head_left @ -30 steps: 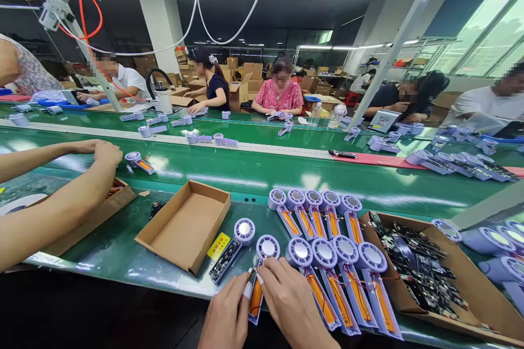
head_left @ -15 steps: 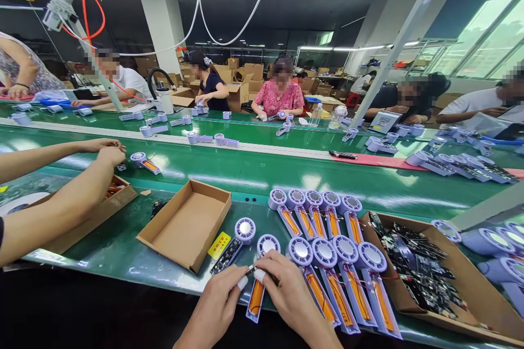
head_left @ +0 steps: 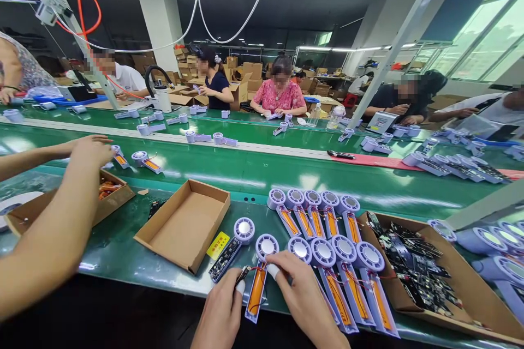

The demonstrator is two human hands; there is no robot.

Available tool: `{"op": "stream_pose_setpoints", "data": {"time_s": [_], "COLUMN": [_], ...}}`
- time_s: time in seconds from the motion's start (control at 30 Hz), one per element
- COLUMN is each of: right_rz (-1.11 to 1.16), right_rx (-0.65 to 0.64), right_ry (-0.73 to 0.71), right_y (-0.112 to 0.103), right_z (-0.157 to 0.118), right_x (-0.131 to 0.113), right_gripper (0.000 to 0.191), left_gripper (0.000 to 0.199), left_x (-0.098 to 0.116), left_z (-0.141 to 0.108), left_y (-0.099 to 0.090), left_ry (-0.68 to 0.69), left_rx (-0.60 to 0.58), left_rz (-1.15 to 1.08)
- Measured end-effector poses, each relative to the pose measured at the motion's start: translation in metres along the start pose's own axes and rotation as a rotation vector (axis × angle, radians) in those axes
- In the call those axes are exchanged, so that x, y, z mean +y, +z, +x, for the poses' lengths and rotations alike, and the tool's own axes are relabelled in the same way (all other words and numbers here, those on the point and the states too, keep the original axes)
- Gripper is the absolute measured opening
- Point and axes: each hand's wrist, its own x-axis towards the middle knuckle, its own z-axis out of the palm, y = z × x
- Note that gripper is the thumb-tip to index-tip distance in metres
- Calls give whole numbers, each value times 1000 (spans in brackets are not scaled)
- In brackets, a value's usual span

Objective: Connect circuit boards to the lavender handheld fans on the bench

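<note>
My left hand [head_left: 221, 311], with a white finger cot, pinches a small black connector [head_left: 244, 272] on a thin wire. That connector sits between a black circuit board [head_left: 225, 259] and a lilac fan housing [head_left: 257, 292] with an orange battery in its open handle. My right hand [head_left: 305, 300] is spread over the housing's round head [head_left: 267, 247], its white-cotted thumb touching the housing's edge. More open fan housings [head_left: 344, 283] lie in a row to the right of my right hand, partly covered by it.
A co-worker's arm [head_left: 53, 223] reaches in at left above a cardboard box of orange batteries [head_left: 118, 196]. A cardboard tray [head_left: 182, 226] stands on the green belt [head_left: 262, 174]. Right of the housings, a box holds several circuit boards [head_left: 413, 262]. Workers sit along a farther belt.
My hands have drawn apart, with my right hand moving right off the connector. The co-worker's hand has moved left, and another fan housing now lies near it.
</note>
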Motion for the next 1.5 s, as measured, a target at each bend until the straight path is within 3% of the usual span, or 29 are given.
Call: {"op": "stream_pose_setpoints", "data": {"time_s": [0.13,0.27,0.4,0.5,0.73,1.0,1.23,1.5], "right_rz": [-92,12,149,154,136,82,27,58], "right_rx": [15,80,123,84,-41,12,100,80], "right_ry": [-113,-82,-6,-26,-71,-90,-63,-17], "right_y": [7,19,30,32,28,31,39,38], "right_z": [6,9,13,12,7,7,3,4], "right_x": [1,0,-3,-3,-2,0,-1,0], "right_gripper": [27,19,13,13,20,26,24,23], "left_gripper": [47,61,60,60,55,51,41,41], "left_x": [0,9,18,20,20,20,27,27], "left_z": [1,4,6,7,6,4,2,-4], "left_y": [5,3,-1,-3,-2,-2,0,7], "left_ry": [4,88,59,73,99,74,-91,-1], "left_rx": [33,-34,-27,-6,35,-9,38,111], "left_rz": [-91,3,170,191,85,-45,-124,-139]}}
